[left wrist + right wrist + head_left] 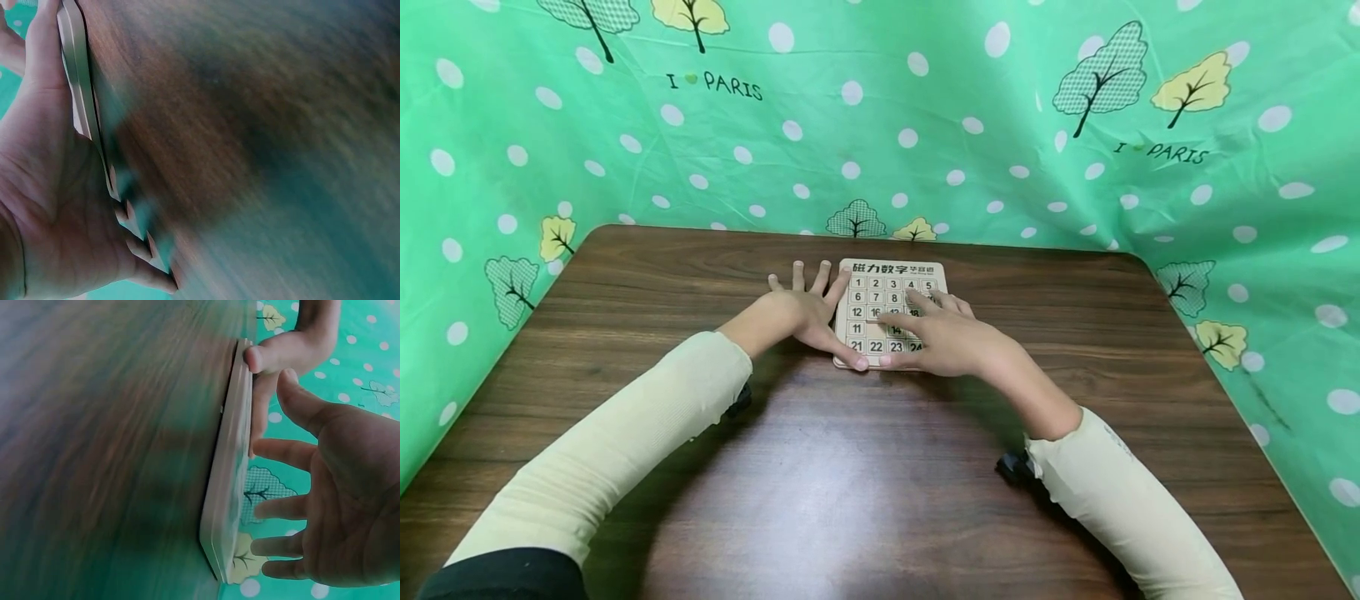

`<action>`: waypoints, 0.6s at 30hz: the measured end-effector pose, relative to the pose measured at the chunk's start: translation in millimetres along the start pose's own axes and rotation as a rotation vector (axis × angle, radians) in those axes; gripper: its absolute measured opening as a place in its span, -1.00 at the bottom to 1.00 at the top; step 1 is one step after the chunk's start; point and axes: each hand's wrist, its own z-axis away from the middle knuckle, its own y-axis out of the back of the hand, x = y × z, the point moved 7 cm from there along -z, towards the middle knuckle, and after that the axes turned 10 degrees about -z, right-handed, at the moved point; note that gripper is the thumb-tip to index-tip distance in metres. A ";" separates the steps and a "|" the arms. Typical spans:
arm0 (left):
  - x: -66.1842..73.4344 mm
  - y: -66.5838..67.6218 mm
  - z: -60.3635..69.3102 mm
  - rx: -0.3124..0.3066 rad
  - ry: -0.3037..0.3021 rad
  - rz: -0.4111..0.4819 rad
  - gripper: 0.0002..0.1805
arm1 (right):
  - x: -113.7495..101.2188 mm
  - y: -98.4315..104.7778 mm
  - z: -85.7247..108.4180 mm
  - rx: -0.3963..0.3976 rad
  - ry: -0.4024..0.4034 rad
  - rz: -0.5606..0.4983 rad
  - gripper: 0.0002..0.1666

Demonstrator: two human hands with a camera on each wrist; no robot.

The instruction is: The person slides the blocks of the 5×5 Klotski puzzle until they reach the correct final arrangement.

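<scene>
A pale wooden sliding number puzzle [897, 269] lies on the table, with Chinese lettering along its top. Below the tile marked 16 is a vacant square. My left hand [808, 314] lies along the puzzle's left edge, fingers straight and spread, thumb at the lower left corner. Over the right part of the puzzle reaches my right hand [958, 340], its fingers extended and hiding several tiles. The right index fingertip is by tile 16; whether it touches, I cannot tell. In the right wrist view, the puzzle [226, 469] appears edge-on beside that hand.
The brown wood-grain table [820, 483] has its far edge just behind the puzzle. A green curtain [895, 108] with white dots and printed trees hangs around the back and sides. Dark devices sit under both cream sleeves [625, 433].
</scene>
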 end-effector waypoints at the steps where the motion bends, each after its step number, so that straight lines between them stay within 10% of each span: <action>1: 0.1 -0.3 -0.3 -0.001 -0.001 -0.003 0.84 | -0.7 -0.6 -2.9 -0.003 -0.004 0.004 -0.08; 18: -0.7 -0.3 -3.0 0.057 -0.014 -0.016 0.88 | -11.2 -6.9 2.7 -0.028 0.012 0.006 -0.06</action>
